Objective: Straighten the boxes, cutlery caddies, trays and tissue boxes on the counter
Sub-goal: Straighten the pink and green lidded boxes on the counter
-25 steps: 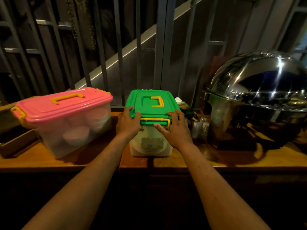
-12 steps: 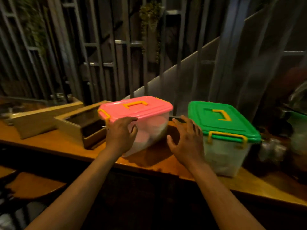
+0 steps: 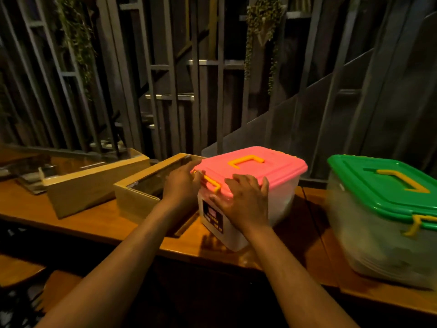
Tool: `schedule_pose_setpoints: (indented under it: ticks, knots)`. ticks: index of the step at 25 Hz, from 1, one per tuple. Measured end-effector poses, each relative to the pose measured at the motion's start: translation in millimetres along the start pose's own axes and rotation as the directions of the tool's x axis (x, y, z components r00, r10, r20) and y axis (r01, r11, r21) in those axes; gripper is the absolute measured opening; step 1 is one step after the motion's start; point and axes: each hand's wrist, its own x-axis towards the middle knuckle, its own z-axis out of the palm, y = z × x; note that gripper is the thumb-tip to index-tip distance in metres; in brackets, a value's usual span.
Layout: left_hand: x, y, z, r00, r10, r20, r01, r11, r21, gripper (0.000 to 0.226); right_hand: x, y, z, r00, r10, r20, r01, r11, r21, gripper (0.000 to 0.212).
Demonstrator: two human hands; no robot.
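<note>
A clear plastic box with a pink lid point(image 3: 257, 169) and yellow handle and clasps stands on the wooden counter point(image 3: 99, 221), its near end bearing a dark label. My left hand point(image 3: 181, 183) grips its left near corner by the lid edge. My right hand point(image 3: 243, 204) lies flat against the near end and right corner, fingers spread over the lid rim. To the right stands a clear box with a green lid point(image 3: 383, 185) and yellow handle. Two wooden trays lie to the left: one point(image 3: 139, 197) touching the pink box, another point(image 3: 94, 183) further left.
Dark vertical metal bars with hanging plants rise behind the counter. A slanted stair side runs up at the back right. The counter's front edge passes just in front of the boxes. A wooden seat point(image 3: 21, 268) shows below at the lower left.
Both hands left the green-lidded box, crossed to the pink-lidded box and now hold its near end. My view has swung left, bringing the wooden trays in.
</note>
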Motion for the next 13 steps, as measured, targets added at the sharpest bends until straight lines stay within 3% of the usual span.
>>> schedule_pose_setpoints:
  ticks: [3,7,10,13]
  knots:
    - [14,1,12,0.994,-0.107,0.034,0.111,0.981,-0.159,0.033,-9,20,2,0.985,-0.094,-0.145,0.092,0.996,-0.021,0.050]
    - [29,10,25,0.938,-0.312,0.150,0.342,0.899,-0.272,0.038,-22,45,-14,0.982,-0.124,-0.140,0.126,0.992,0.005,0.046]
    - [7,32,44,0.932,-0.326,0.158,0.361,0.875,-0.323,0.042,-37,80,-28,0.975,-0.146,-0.167,0.149,0.989,0.002,0.042]
    - [-21,57,64,0.931,-0.331,0.154,0.364,0.870,-0.333,0.063,-55,117,-49,0.967,-0.120,-0.223,0.123,0.992,0.002,0.039]
